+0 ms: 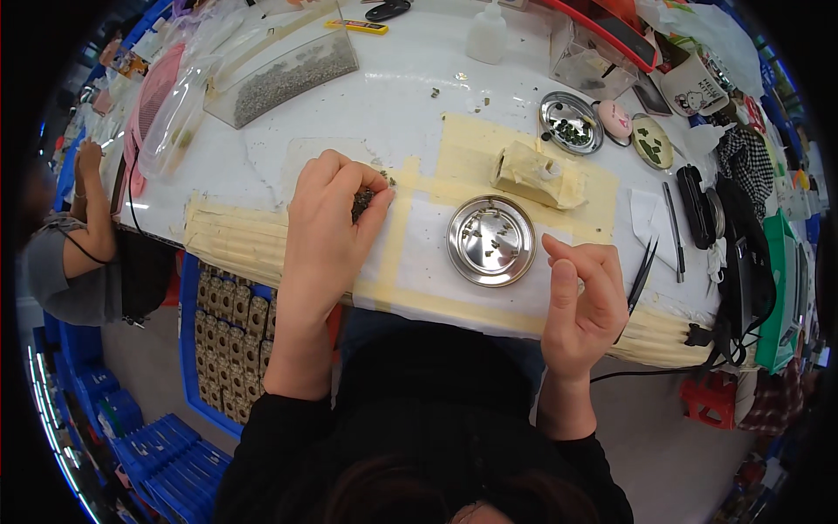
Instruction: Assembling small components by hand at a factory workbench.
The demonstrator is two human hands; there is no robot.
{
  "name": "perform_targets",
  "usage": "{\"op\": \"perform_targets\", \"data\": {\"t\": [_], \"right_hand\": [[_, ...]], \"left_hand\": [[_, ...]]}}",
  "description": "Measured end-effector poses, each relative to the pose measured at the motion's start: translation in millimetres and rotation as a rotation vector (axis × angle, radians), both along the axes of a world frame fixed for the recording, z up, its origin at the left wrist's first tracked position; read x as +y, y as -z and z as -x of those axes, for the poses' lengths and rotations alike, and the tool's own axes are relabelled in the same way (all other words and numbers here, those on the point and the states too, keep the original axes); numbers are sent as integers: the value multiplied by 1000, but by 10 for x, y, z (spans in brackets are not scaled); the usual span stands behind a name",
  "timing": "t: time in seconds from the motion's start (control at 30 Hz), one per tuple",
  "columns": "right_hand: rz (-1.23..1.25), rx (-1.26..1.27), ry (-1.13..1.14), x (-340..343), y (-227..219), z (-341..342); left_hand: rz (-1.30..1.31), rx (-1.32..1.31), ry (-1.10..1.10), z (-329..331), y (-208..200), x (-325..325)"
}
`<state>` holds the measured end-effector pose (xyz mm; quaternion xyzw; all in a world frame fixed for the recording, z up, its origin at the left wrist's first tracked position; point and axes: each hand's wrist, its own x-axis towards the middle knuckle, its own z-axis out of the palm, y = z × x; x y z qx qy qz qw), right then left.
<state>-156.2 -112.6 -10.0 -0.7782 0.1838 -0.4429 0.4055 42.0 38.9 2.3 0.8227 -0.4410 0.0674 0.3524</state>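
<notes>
My left hand (325, 229) is over a clear plastic sheet (305, 162), thumb and forefinger brought together. Small dark grey pieces (362, 202) show between them; whether they are gripped or lie beneath is hard to tell. My right hand (583, 301) hovers at the table's near edge with its fingers curled. Dark tweezers (643, 276) stick out from its outer side, seemingly tucked in the hand. Between my hands sits a round shiny metal dish (454, 244) with several tiny pieces (494, 234) in it. Behind it stands a tape-wrapped block (532, 177).
At the far left lies a clear tray (229, 112) of grey granules. A second metal dish (559, 103) with dark green bits, a white squeeze bottle (486, 37) and a pen (673, 231) surround the work area. A blue crate (188, 349) stands below the edge. Another person (65, 271) sits left.
</notes>
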Motion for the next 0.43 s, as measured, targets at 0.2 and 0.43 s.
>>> {"op": "perform_targets", "data": {"t": [0.2,0.43], "right_hand": [[13,-8,0,6,4,-7],[147,-1,-81,84,-80,-92]], "left_hand": [[135,25,41,3,-39,-17],[504,945,361,374,-91,-53]]}}
